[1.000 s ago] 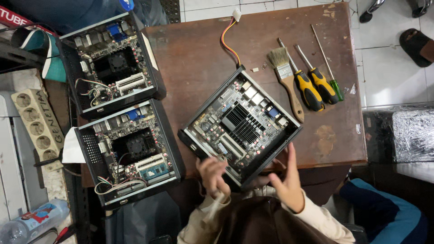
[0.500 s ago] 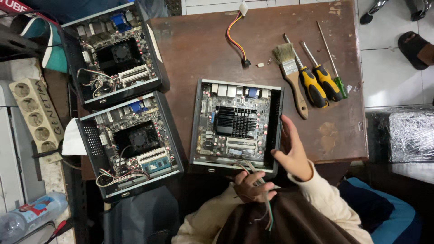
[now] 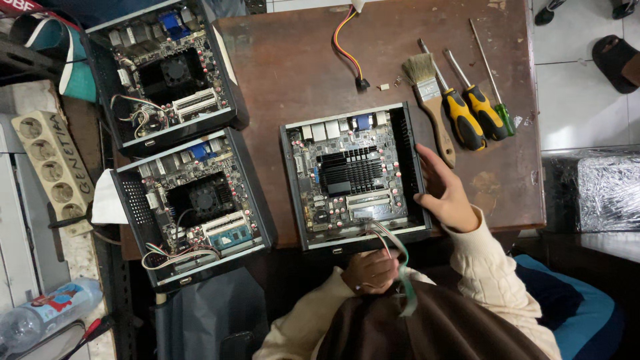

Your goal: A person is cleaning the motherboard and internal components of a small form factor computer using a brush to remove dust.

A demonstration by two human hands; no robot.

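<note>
Brown worktop (image 3: 293,73), scuffed. Far left: open mini-PC case (image 3: 163,70) with black fan board; second open case (image 3: 193,203) just near of it, loose wires spilling at its near edge. Far centre: orange-yellow power cable (image 3: 348,47). Far right: paintbrush (image 3: 430,100), two yellow-handled screwdrivers (image 3: 467,110), thin green-handled screwdriver (image 3: 497,100), lying side by side. Left of the worktop: beige power strip (image 3: 57,163), plastic bottle (image 3: 40,313). Floor far right: dark sandal (image 3: 617,63).

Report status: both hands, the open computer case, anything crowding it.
Right hand flat on open computer case right wall. Left hand grips cable bundle at its front edge. Brush and screwdrivers lie beside it, apart.
</note>
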